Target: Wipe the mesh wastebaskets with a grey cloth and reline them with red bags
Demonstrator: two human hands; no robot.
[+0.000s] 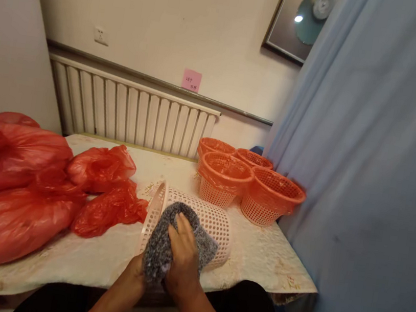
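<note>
A pale pink mesh basket (217, 224) lies on its side at the near edge of the table, its open rim facing left. My right hand (183, 253) presses a grey speckled cloth (166, 233) against the basket, fingers on top of the cloth. Lower left of it, my left hand (134, 276) is at the basket's rim, beside the cloth's edge; its fingers are hidden behind the cloth and basket.
Full red plastic bags (10, 211) cover the table's left side, with a smaller crumpled red bag (111, 209) beside the basket. Several red-lined baskets (225, 171) stand at the back right. A blue curtain (364, 173) hangs at the right.
</note>
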